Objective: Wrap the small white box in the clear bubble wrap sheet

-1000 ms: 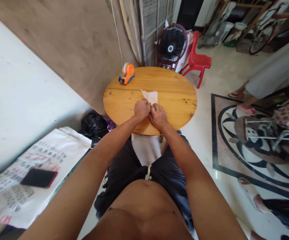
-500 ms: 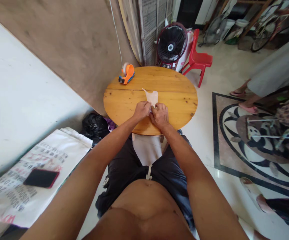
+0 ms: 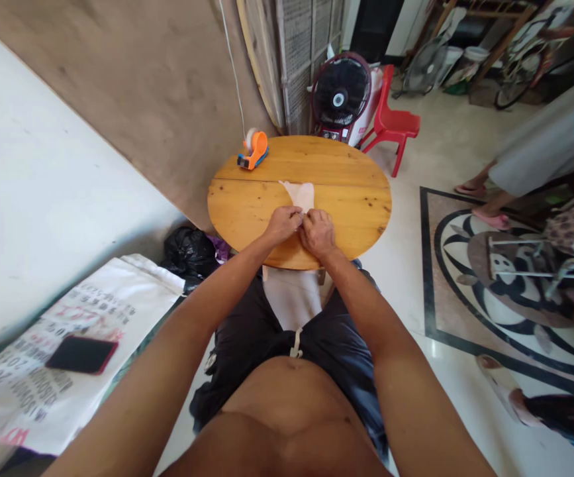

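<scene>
A thin, pale, half see-through sheet (image 3: 303, 195) lies on the round wooden table (image 3: 346, 162). It looks like a flimsy plastic bag, though its exact kind is unclear. One narrow tip sticks out toward the upper left. At its near end, my left hand (image 3: 285, 223) pinches the edge between thumb and fingers. My right hand (image 3: 318, 232) rests right beside it, fingers curled on the same near end. Both hands almost touch, and they hide the part between them. Toward the table's far left edge stands an orange tape dispenser (image 3: 255, 150) with a roll of tape.
Behind the table are a black fan (image 3: 341, 91) and a red plastic chair (image 3: 396, 121). To my left, a phone (image 3: 82, 354) lies on a white printed sack (image 3: 132, 291), near a black plastic bag (image 3: 189, 255). Other people's legs (image 3: 520, 162) show at the right.
My left hand has shifted slightly, its fingers now a little apart from the right hand. The sheet's upper-left tip has moved a bit left. The right hand stays nearly still.
</scene>
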`<action>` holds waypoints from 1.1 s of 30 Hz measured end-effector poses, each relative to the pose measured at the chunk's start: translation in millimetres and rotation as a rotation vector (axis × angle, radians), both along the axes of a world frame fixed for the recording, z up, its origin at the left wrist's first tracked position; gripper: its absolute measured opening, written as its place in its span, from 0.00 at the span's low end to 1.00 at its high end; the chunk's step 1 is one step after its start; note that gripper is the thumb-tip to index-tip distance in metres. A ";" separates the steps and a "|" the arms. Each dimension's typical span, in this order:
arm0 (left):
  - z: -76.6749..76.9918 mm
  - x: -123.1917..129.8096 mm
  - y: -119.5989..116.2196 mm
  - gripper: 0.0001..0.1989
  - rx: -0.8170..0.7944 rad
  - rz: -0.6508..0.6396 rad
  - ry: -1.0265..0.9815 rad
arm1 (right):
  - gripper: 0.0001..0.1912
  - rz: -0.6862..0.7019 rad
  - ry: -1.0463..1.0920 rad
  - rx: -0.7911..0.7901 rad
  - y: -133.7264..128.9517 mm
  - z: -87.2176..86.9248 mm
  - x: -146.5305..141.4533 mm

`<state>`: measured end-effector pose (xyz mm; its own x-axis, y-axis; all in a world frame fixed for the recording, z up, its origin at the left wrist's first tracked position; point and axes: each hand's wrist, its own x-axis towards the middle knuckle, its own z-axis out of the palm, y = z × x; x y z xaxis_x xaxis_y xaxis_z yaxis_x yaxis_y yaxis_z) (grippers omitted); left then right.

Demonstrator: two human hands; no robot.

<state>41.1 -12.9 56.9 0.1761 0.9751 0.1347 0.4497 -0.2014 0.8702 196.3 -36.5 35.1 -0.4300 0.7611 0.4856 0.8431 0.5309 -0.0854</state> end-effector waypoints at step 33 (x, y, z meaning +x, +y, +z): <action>-37.8 5.5 5.2 0.15 0.429 -0.105 0.207 | 0.48 0.076 0.957 -0.682 105.1 6.0 11.7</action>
<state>46.6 -7.7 19.1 0.3363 0.8147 0.4723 0.5621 -0.5761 0.5935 208.0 68.6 41.1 -0.1671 0.9763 0.1374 0.2492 0.1767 -0.9522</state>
